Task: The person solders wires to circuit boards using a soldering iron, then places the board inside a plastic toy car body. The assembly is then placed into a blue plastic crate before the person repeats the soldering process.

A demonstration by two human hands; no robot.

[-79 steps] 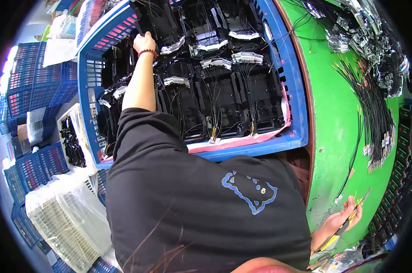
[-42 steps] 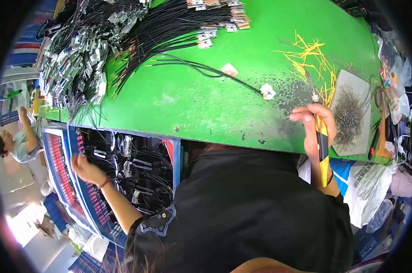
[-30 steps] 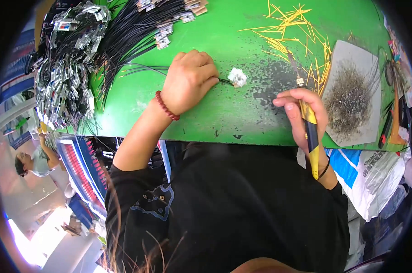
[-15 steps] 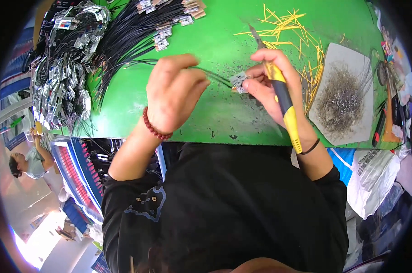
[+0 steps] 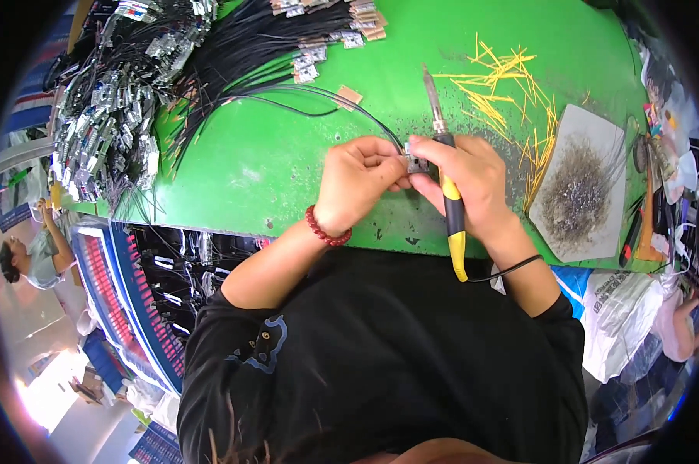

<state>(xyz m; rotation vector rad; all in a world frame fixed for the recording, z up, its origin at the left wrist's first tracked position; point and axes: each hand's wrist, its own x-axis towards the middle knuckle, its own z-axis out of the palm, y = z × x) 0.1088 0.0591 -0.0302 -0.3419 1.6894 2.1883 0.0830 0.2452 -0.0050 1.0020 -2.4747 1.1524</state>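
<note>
A soldering iron [image 5: 452,209] with a yellow and black handle lies in my right hand [image 5: 473,182], its metal tip pointing away from me over the table. The thumb and fingers of that hand also pinch a small silver metal connector [image 5: 417,165]. From the other side my left hand [image 5: 361,178] has its fingertips closed at the connector's edge; the exact grip is partly hidden. Black cables [image 5: 318,87] curve from the connector back toward a bundle at the left. A small tan piece [image 5: 348,97] sits beside these cables.
Black cables with metal ends [image 5: 280,39] lie at the far left, next to a heap of silver connectors [image 5: 106,147]. Thin yellow sticks [image 5: 504,77] are scattered at the right. Dark debris covers a pale board [image 5: 589,131] on the green table [image 5: 233,182]. Another person [image 5: 40,251] is at far left.
My left hand has moved right to the connector, meeting my right hand there. The soldering iron stands more upright, and a tan piece now shows on the table by the cables.
</note>
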